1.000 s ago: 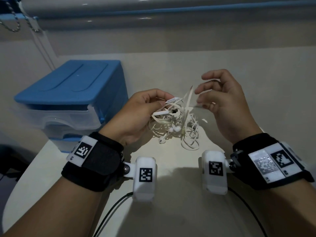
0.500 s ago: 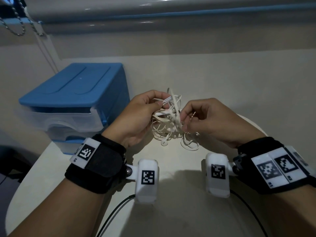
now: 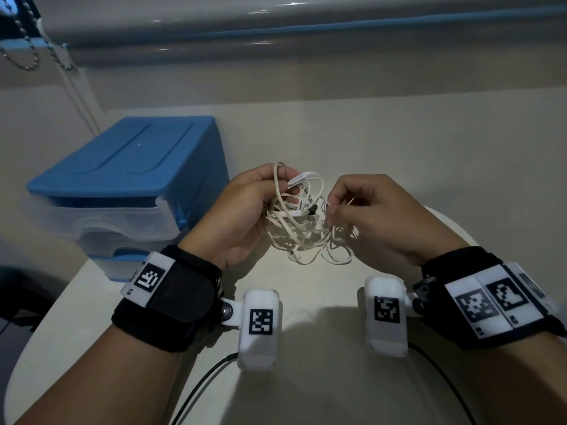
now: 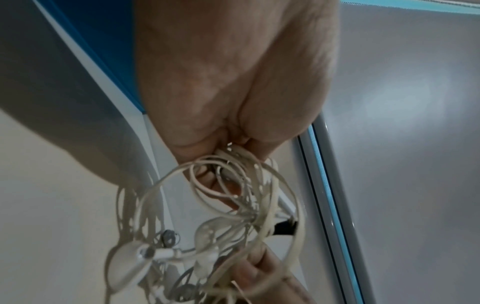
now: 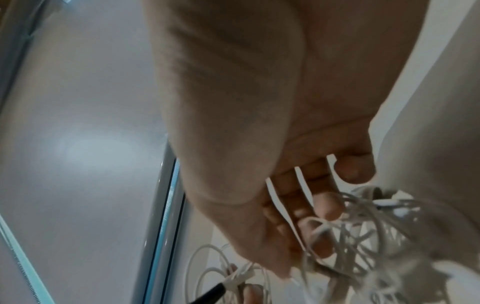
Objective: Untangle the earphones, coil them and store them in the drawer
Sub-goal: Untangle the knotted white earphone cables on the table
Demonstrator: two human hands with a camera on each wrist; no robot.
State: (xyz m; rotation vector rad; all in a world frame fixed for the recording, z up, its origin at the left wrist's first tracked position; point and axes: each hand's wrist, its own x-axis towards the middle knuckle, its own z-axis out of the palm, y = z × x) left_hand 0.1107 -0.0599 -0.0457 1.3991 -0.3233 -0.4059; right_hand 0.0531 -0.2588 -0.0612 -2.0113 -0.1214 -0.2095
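Note:
A tangled bundle of white earphones [image 3: 302, 223] hangs between my hands just above the pale table [image 3: 306, 378]. My left hand [image 3: 245, 210] grips the top of the tangle, its fingers curled round several loops [image 4: 233, 185]. My right hand [image 3: 368, 216] pinches strands on the bundle's right side, with cable running between its fingers [image 5: 324, 230]. An earbud [image 3: 295, 256] dangles at the bottom of the knot. The blue-topped drawer unit [image 3: 132, 185] stands to the left, its clear drawers pushed in.
Black cables [image 3: 208, 381] run from the wrist cameras across the table's near part. A wall and a grey window ledge [image 3: 306, 35] rise behind the table. A bead chain [image 3: 27, 56] hangs at the upper left. The table's rounded edge [image 3: 18, 372] drops away at the left.
My right hand came down from a raised, spread pose and closed onto the right side of the tangle. The left hand kept its hold, and a loop now stands above its fingers.

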